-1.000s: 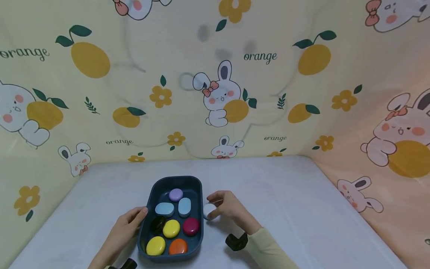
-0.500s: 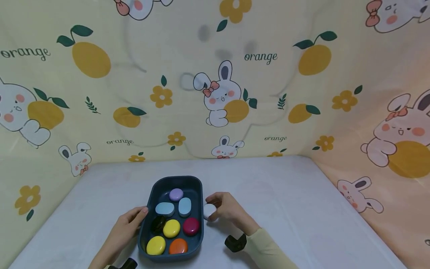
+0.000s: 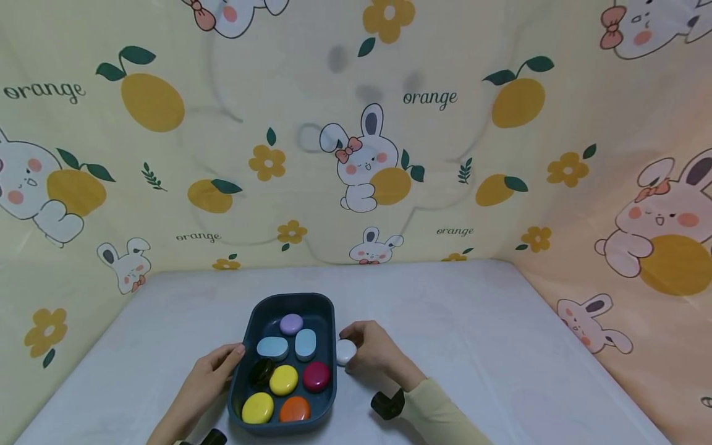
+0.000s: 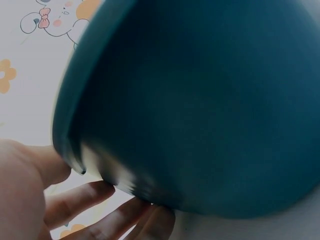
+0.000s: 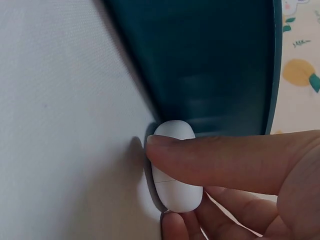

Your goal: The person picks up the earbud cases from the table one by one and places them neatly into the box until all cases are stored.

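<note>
A dark blue tray (image 3: 328, 321) stands on the white table. In it lie rounded glossy pieces: a purple one (image 3: 291, 324), two light blue ovals (image 3: 272, 348), a black one (image 3: 261, 372), two yellow discs (image 3: 283, 380), a dark red one (image 3: 316, 377) and an orange one (image 3: 295, 408). My left hand (image 3: 208, 378) holds the tray's left side, thumb by the rim and fingertips against the outer wall. Close against the tray's right wall, my right hand (image 3: 378, 352) grips a small white rounded case (image 5: 178, 195) between thumb and fingers; a thin seam crosses it.
A pale cloth (image 3: 445, 185) printed with rabbits and oranges hangs behind and beside the table (image 3: 473, 346). Dark wrist mounts (image 3: 387, 405) sit on both wrists.
My right hand's fingers have closed round the white case and shifted slightly down, with the case still beside the tray. The left hand and the tray look unmoved.
</note>
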`<state>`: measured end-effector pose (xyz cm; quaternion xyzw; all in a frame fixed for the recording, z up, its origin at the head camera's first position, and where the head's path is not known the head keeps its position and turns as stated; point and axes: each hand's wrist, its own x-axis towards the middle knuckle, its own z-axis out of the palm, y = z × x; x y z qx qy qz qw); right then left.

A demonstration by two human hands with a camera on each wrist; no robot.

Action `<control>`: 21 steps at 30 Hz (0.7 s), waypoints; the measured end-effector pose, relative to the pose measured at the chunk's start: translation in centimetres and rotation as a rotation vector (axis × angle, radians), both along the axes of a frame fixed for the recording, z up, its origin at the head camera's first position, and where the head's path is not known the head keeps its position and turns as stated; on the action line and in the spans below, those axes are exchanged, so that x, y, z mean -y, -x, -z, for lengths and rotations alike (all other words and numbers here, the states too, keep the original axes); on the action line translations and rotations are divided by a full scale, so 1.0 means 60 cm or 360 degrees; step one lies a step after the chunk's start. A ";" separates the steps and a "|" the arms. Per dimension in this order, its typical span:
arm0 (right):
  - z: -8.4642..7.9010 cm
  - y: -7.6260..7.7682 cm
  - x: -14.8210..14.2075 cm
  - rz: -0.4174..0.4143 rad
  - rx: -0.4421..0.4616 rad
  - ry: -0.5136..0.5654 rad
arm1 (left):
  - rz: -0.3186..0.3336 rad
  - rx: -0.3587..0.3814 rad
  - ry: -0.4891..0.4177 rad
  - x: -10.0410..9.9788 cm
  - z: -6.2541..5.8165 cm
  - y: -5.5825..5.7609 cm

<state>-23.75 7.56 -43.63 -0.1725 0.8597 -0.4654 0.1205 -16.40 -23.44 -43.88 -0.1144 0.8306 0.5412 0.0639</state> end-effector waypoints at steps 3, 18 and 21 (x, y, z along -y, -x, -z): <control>-0.003 -0.001 0.002 -0.0004 -0.0013 -0.0007 | 0.0000 0.0003 0.0004 0.000 0.001 0.000; -0.006 0.005 -0.009 0.0128 0.0078 0.0095 | 0.0019 0.0013 -0.0015 0.002 -0.001 -0.002; -0.007 0.007 -0.013 0.0161 0.0089 0.0123 | 0.0016 0.0019 -0.0016 0.002 -0.001 -0.001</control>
